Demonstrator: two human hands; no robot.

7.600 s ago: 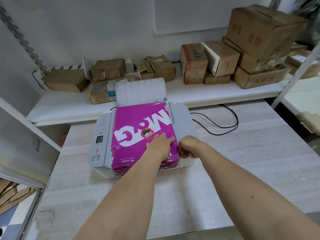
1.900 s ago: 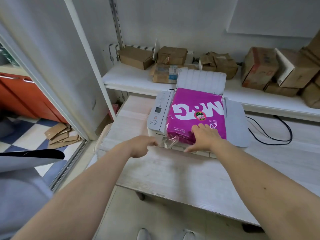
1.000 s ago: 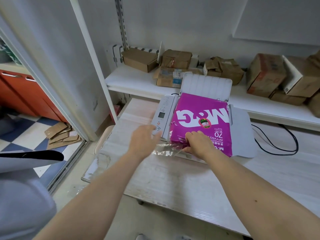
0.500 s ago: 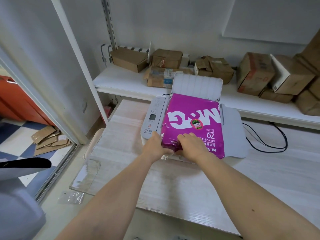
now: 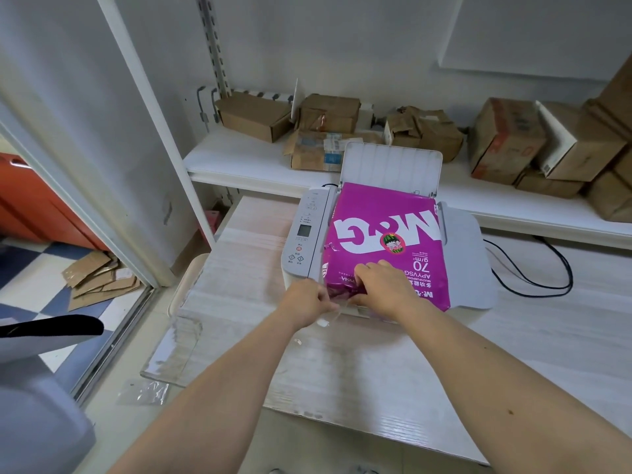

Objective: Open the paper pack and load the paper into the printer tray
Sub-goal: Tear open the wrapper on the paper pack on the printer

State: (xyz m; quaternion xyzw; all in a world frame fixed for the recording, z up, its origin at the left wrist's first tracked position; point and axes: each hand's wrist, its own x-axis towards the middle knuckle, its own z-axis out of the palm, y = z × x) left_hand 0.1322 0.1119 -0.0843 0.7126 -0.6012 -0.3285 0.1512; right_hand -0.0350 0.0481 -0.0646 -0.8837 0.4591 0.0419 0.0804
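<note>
A magenta paper pack (image 5: 383,230) with white lettering lies flat on top of a white printer (image 5: 301,241). The printer's rear paper tray (image 5: 390,165) stands raised behind the pack and holds nothing. My left hand (image 5: 306,301) pinches the crumpled wrapper at the pack's near left corner. My right hand (image 5: 383,285) grips the same near edge just to the right, fingers curled into the torn plastic. A strip of clear wrapper hangs down between both hands.
The printer sits on a pale wooden table (image 5: 376,364). Black cables (image 5: 533,268) loop to its right. Several cardboard boxes (image 5: 506,138) line the white shelf (image 5: 239,159) behind. A scrap of clear plastic (image 5: 143,393) lies on the floor at left.
My left hand has come in from the table to the pack's near left corner. Both hands now pull at the wrapper there, and the wrapper is more crumpled.
</note>
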